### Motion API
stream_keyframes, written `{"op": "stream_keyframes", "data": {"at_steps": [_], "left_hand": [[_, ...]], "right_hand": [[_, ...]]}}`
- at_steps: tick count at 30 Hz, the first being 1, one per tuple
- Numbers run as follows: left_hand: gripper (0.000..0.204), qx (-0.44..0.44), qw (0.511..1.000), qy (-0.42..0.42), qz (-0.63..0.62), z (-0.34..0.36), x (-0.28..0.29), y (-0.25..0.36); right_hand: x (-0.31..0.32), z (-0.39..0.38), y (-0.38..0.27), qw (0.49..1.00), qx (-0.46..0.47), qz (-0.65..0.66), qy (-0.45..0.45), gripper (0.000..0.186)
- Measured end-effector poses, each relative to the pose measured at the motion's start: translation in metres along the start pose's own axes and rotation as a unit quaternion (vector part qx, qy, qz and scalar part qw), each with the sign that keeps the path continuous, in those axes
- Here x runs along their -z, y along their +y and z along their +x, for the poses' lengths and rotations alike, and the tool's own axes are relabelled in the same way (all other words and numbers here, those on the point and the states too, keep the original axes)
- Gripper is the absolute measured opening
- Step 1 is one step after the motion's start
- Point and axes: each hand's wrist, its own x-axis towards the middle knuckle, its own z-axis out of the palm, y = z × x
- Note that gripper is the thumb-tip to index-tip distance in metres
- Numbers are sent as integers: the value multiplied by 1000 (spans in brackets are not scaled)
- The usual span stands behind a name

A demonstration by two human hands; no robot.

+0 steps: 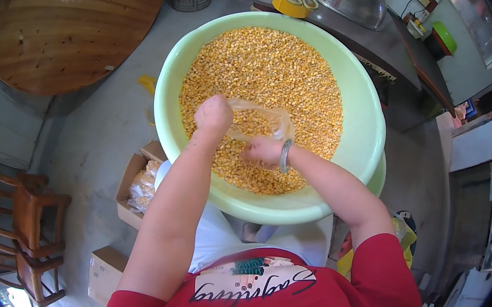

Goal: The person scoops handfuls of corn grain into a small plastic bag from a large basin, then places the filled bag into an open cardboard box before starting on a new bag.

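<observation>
A large pale green basin (359,130) filled with yellow corn kernels (270,58) is in front of me. Over the kernels my left hand (214,114) is closed on the edge of a clear plastic bag (284,123), whose mouth spreads to the right. My right hand (263,151), with a bangle on the wrist, is low at the near side of the bag, down by the kernels. Its fingers are curled and slightly blurred, and I cannot make out what is in them.
An open cardboard box (133,184) with filled clear bags stands left of the basin, a closed carton (106,274) nearer. Beyond the rim, a table (358,41) bears yellow tape (290,2), scissors and a metal colander (344,0). Wooden chairs (35,220) and a round wooden tabletop (72,22) are left.
</observation>
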Motion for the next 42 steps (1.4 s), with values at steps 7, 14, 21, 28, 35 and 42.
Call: {"op": "stream_keyframes", "data": {"at_steps": [7, 14, 21, 28, 35, 42], "left_hand": [[23, 15, 1000, 1, -8, 3, -2, 0], [23, 2, 998, 24, -53, 0, -3, -8], [21, -7, 998, 34, -47, 2, -3, -2], [25, 4, 999, 15, -41, 1, 0, 0], [27, -7, 999, 12, -37, 3, -5, 1], [28, -19, 999, 5, -28, 4, -7, -2]], "right_hand": [[37, 53, -25, 972, -27, 142, 185, 19], [19, 90, -47, 917, -18, 328, 224, 11], [35, 69, -46, 949, 11, 233, 214, 24], [36, 37, -12, 965, 148, 21, 215, 27], [-24, 22, 30, 920, 194, -308, 147, 24], [-48, 37, 36, 932, 105, -338, 76, 40]]}}
